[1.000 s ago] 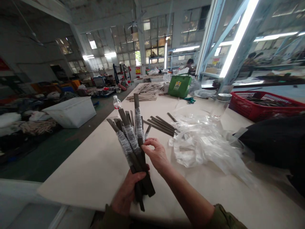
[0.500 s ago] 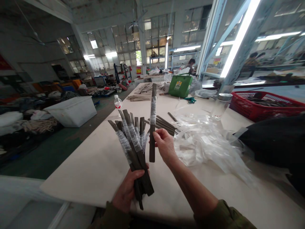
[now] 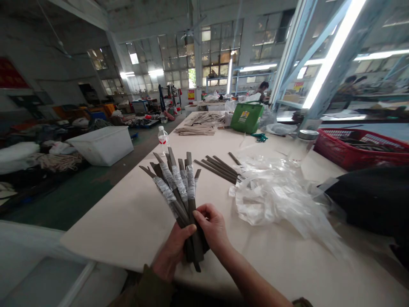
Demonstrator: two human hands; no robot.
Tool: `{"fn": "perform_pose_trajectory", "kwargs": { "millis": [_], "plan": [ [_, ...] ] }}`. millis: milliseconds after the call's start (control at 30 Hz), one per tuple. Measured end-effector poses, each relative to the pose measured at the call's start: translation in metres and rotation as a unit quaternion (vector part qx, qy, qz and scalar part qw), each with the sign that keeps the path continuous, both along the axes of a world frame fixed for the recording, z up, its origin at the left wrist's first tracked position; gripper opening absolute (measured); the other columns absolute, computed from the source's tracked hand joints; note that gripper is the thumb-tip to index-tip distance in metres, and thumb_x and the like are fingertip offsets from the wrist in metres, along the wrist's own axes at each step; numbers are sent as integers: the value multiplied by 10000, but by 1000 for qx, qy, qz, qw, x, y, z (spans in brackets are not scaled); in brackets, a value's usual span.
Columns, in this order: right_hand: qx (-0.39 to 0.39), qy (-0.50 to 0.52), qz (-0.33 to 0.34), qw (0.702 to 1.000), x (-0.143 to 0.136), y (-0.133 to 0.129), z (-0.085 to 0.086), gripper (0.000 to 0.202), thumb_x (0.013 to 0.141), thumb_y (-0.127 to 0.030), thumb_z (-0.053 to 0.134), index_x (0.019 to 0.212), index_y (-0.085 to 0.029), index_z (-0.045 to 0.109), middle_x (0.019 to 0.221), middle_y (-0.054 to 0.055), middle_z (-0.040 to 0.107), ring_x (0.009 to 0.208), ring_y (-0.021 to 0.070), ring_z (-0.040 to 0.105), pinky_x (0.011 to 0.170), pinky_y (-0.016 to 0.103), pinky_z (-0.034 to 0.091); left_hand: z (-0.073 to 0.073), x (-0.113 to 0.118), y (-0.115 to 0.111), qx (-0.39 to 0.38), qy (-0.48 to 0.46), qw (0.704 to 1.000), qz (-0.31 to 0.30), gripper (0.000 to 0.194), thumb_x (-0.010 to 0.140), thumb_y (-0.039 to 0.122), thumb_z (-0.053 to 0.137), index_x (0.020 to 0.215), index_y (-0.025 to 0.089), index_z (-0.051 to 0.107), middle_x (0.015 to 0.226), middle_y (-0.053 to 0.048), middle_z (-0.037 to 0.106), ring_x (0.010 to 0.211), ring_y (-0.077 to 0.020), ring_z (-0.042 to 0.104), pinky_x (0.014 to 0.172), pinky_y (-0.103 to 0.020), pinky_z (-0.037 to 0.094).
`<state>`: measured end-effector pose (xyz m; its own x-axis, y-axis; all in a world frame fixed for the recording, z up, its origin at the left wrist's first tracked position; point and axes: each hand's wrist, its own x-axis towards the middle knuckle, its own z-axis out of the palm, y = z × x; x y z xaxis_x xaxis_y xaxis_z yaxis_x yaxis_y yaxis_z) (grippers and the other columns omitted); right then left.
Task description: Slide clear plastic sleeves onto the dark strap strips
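Observation:
My left hand [image 3: 172,249] is wrapped round a bundle of dark flat strips [image 3: 181,213], each bound near its upper part with clear plastic film. The strips fan out at the top, and their lower ends show below my fingers. At the bundle's right side, my right hand [image 3: 211,227] pinches one film-wrapped strip [image 3: 191,187] between thumb and fingers, against the others. More dark strips [image 3: 220,168] lie on the table beyond my hands. Beside them spreads a heap of clear plastic film [image 3: 271,192].
On the pale table [image 3: 128,213] stand a water bottle [image 3: 163,140], a green bag [image 3: 246,118] and a lidded glass jar [image 3: 303,147]. Light strips [image 3: 195,130] lie farther back. A red basket [image 3: 361,149] is at the right, a white bin [image 3: 104,145] on the floor at left.
My right hand has brought its single strip down and left, from apart at the right to against the bundle. My left hand still grips the bundle.

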<state>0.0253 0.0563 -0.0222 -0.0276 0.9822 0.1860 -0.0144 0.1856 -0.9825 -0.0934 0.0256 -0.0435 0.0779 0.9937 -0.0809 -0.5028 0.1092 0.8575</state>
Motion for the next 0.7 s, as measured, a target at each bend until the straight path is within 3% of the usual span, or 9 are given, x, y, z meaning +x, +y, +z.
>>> {"fn": "perform_pose_trajectory", "kwargs": {
  "millis": [100, 233, 333, 433, 533, 600, 667, 700],
  "plan": [
    [31, -18, 12, 999, 5, -2, 2, 186, 773, -336, 628, 706, -164, 607, 709, 9, 538, 661, 129, 487, 630, 266, 400, -1, 1, -1, 17, 15, 1000, -15, 472, 652, 331, 823, 1043, 106, 684, 1013, -115, 698, 912, -214, 640, 824, -298, 519],
    [58, -29, 67, 996, 10, -12, 10, 227, 831, -351, 595, 700, -165, 594, 711, 9, 535, 665, 124, 494, 612, 254, 403, 6, -1, -9, -3, 59, 998, 32, 354, 635, 278, 807, 923, 100, 701, 903, -74, 692, 820, -173, 611, 750, -256, 505],
    [71, -31, 122, 989, 6, -22, 16, 230, 881, -357, 559, 754, -170, 605, 739, 13, 545, 680, 123, 516, 600, 243, 425, 17, -7, -25, -3, 51, 997, 62, 375, 607, 242, 798, 943, 103, 703, 885, -60, 683, 801, -155, 595, 742, -239, 500],
    [84, -38, 186, 978, -1, -31, 19, 182, 906, -351, 547, 926, -199, 645, 876, 23, 590, 738, 121, 563, 635, 235, 474, 33, -25, -48, -7, 10, 996, 91, 360, 619, 251, 782, 940, 113, 694, 835, -51, 665, 747, -136, 586, 694, -222, 497],
    [62, -77, 208, 973, -2, -35, 16, 232, 894, -403, 558, 1000, -217, 649, 954, 40, 620, 792, 140, 602, 656, 243, 506, 53, -68, -72, -27, -9, 987, 160, 370, 612, 312, 790, 920, 140, 680, 771, -29, 628, 664, -127, 558, 572, -217, 479],
    [16, -100, 207, 973, 5, -34, 9, 326, 865, -500, 564, 996, -216, 653, 919, 59, 644, 815, 178, 625, 670, 273, 530, 65, -113, -88, -34, 19, 965, 258, 421, 555, 313, 812, 920, 155, 673, 787, -18, 624, 667, -135, 562, 561, -232, 487],
    [-37, -120, 202, 971, 20, -30, -1, 445, 795, -614, 587, 987, -219, 658, 912, 87, 666, 835, 225, 643, 720, 336, 559, 73, -167, -108, -7, 113, 919, 377, 438, 535, 324, 795, 911, 141, 664, 799, -22, 625, 681, -143, 570, 604, -254, 505],
    [-65, -135, 194, 970, 31, -27, -8, 499, 754, -664, 600, 990, -229, 661, 930, 101, 674, 844, 249, 650, 753, 377, 565, 75, -195, -119, 2, 187, 881, 435, 449, 551, 362, 771, 919, 132, 656, 810, -29, 625, 695, -150, 574, 633, -272, 514]
  ]
}}
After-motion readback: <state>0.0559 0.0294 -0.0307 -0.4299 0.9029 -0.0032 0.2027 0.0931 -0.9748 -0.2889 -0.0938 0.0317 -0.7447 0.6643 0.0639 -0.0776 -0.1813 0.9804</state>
